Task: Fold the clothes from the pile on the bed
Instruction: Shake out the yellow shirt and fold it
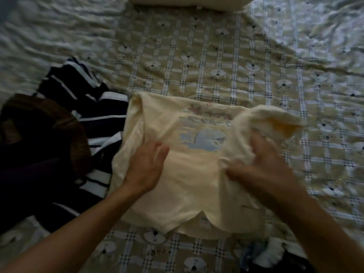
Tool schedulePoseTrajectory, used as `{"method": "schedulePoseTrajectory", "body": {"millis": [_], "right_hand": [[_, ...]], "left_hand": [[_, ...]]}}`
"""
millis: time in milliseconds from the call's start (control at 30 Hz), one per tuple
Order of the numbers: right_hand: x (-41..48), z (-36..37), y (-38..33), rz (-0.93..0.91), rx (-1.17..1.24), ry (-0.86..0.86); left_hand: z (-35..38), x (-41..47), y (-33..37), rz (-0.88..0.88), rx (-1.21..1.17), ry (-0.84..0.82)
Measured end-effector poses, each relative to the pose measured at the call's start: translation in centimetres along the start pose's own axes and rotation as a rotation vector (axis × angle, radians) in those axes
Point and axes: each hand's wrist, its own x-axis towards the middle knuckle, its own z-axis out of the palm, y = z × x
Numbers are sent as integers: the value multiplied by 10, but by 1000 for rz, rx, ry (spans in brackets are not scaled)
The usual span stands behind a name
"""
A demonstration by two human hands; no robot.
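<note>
**Operator:** State the surface and the load.
**Inspector:** Bed (216, 56), checked bear-print sheet. A cream T-shirt (187, 184) lies print side up in the near centre. The clothes pile (82, 134), a navy-and-white striped piece with dark pieces, touches the T-shirt's left edge.

**Operator:** Hand positions?
**Inspector:** The left hand (145, 166) rests palm down on the T-shirt's left half, fingers (159, 152) straight and close together. The right hand (262, 166) grips the T-shirt's right side, where the cloth is bunched and lifted off the sheet. Blur hides how its single fingers lie.

**Operator:** Other items?
**Inspector:** Small dark and white garments (275, 255) lie at the near right edge.
</note>
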Motion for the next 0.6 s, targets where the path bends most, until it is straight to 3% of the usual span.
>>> {"method": "schedulePoseTrajectory", "body": {"millis": [133,233,333,467,533,600], "right_hand": [[20,96,-63,-249,-338,-292],[27,156,-62,-317,-327,-468],[30,166,-27,-304,-262,-337],[43,132,26,-291,-328,-73],[52,113,46,-273,-398,60],[58,99,62,-197,-412,148]], "left_hand": [[-56,25,5,-356,-797,-64],[-80,34,-13,-426,-962,-169],[-75,37,-29,-387,-702,-147],[-59,44,-27,-161,-181,43],[-54,54,-20,104,108,219],[-44,73,-17,382,482,289]]}}
